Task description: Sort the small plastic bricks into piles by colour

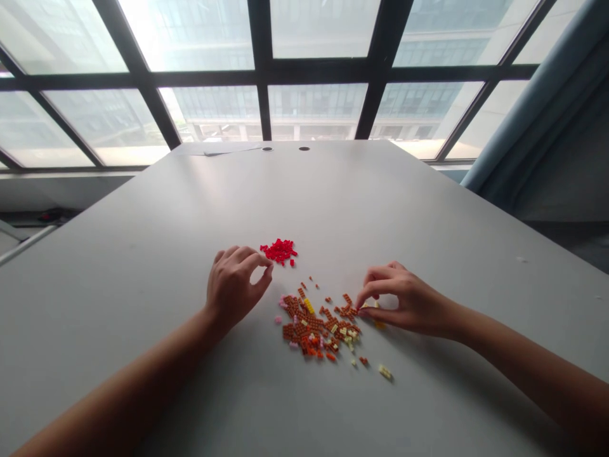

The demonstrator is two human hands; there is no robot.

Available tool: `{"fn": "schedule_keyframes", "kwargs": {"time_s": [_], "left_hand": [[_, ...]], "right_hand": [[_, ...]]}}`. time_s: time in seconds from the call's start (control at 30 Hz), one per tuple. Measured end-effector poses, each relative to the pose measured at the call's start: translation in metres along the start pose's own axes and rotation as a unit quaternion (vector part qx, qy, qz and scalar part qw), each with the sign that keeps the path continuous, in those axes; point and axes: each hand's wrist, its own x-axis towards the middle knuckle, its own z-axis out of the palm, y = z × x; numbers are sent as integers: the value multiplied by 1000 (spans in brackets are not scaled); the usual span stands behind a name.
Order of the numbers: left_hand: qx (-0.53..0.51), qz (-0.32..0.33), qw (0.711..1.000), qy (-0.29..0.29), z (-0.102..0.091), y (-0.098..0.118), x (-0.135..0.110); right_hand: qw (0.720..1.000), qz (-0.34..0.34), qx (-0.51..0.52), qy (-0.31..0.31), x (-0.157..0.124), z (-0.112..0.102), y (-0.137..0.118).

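Note:
A small heap of red bricks (280, 251) lies on the grey table (190, 209). Nearer me spreads a mixed pile of tiny brown, orange, yellow, cream and pink bricks (318, 325). My left hand (235, 282) rests just left of the red heap, thumb and forefinger pinched together close to it; whether a brick sits between them is too small to tell. My right hand (404, 299) lies at the right edge of the mixed pile, fingertips curled down and pinching among the brown bricks there.
A few stray bricks (385, 372) lie apart at the pile's near right. Two round cable holes (285, 149) and a sheet of paper (214, 148) are at the table's far edge, below a large window. A grey curtain (537, 120) hangs at the right.

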Motion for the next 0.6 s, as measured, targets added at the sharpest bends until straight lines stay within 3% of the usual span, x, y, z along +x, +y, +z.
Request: {"fn": "schedule_keyframes", "kwargs": {"time_s": [0.2, 0.37, 0.47, 0.6], "left_hand": [[-18, -24, 1000, -3, 3, 1, -1], [-29, -48, 998, -10, 5, 0, -1], [-33, -55, 998, -16, 5, -1, -1], [-18, -73, 996, -42, 6, 0, -1]], "right_hand": [[999, 7, 38, 39, 13, -4, -9], [991, 1, 56, 120, 65, 8, -9], [984, 48, 54, 164, 101, 25, -4], [979, 76, 77, 173, 127, 37, -5]]}}
